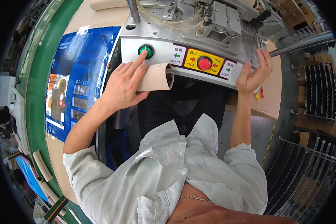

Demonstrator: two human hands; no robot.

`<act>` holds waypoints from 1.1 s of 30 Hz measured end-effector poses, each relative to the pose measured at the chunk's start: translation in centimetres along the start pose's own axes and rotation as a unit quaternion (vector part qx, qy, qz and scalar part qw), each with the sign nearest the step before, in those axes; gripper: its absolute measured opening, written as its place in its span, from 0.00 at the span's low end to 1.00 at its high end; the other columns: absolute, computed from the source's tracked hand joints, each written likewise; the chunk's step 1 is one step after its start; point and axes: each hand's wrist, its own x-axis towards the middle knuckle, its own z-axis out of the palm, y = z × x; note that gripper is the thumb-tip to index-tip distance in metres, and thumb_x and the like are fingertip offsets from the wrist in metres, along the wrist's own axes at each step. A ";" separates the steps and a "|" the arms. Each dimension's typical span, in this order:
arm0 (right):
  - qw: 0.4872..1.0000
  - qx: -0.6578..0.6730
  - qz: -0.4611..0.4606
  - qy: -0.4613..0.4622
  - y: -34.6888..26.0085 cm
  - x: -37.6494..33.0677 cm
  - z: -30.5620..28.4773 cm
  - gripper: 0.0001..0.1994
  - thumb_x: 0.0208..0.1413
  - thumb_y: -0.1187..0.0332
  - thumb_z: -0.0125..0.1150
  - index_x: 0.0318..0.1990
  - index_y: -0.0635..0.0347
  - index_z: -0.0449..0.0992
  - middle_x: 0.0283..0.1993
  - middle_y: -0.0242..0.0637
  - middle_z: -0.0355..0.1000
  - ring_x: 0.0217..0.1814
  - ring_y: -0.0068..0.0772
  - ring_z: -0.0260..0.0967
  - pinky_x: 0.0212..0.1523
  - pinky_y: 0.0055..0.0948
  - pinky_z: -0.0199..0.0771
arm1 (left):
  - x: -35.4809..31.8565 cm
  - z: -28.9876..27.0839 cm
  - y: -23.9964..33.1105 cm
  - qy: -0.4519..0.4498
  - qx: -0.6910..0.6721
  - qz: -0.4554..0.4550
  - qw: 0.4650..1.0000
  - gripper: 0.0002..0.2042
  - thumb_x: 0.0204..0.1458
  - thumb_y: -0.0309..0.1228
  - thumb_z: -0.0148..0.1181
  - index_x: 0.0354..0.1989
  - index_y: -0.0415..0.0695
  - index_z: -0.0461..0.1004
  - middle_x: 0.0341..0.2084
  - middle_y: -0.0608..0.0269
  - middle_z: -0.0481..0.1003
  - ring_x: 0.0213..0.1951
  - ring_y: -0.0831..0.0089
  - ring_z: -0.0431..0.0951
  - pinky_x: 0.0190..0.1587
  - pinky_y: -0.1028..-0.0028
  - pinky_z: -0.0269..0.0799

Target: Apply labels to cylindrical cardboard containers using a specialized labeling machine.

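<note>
My left hand (124, 84) is closed around a short beige tube (157, 77) that looks like cardboard, its hollow end facing right. The index finger of that hand is stretched out onto a green push button (147, 50) in the machine's front panel (131, 45). At the panel's right end, my right hand (254, 74) rests against the machine's corner, fingers extended and thumb apart, holding nothing. What lies beneath its fingertips is hidden. Between the hands sits a red push button (204, 63) on a yellow label.
Clear hoses (171, 23) and metal blocks (222, 24) stand on the machine plate. A blue printed cardboard sheet (84, 74) covers the bench at left. Wire racks (319, 93) stand at right. A small red item (261, 92) lies near my right wrist.
</note>
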 end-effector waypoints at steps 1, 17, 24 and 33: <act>1.000 0.002 0.000 0.009 -0.1 -0.2 0.1 0.23 0.57 0.75 0.59 0.62 0.62 0.76 0.67 0.46 0.71 0.70 0.49 0.65 0.72 0.43 0.62 | 0.0 0.1 -0.3 -0.001 0.000 0.000 1.000 0.35 0.40 0.32 0.76 0.60 0.38 0.70 0.76 0.48 0.65 0.52 0.58 0.78 0.57 0.66 0.72; 0.796 0.349 0.423 -0.256 -16.6 -4.0 7.7 0.13 0.66 0.76 0.61 0.53 0.75 0.82 0.46 0.49 0.86 0.41 0.33 0.80 0.41 0.27 0.79 | -0.7 1.7 -0.6 0.145 0.018 0.023 0.989 0.38 0.34 0.27 0.82 0.59 0.44 0.71 0.57 0.57 0.77 0.52 0.57 0.78 0.58 0.61 0.72; 0.785 0.371 0.415 -0.270 -15.8 -4.6 8.1 0.12 0.65 0.76 0.62 0.53 0.73 0.83 0.45 0.47 0.85 0.42 0.32 0.80 0.43 0.27 0.78 | -0.6 1.5 -0.6 0.125 0.009 0.006 0.992 0.37 0.34 0.30 0.81 0.59 0.44 0.71 0.55 0.59 0.76 0.52 0.60 0.76 0.58 0.63 0.70; 0.808 0.389 0.377 -0.231 -15.8 -2.7 7.7 0.08 0.63 0.77 0.64 0.47 0.68 0.83 0.39 0.42 0.84 0.37 0.32 0.79 0.40 0.26 0.78 | -0.7 2.5 -1.0 0.114 -0.111 -0.009 0.987 0.38 0.34 0.28 0.80 0.59 0.43 0.72 0.53 0.57 0.77 0.51 0.59 0.77 0.58 0.62 0.71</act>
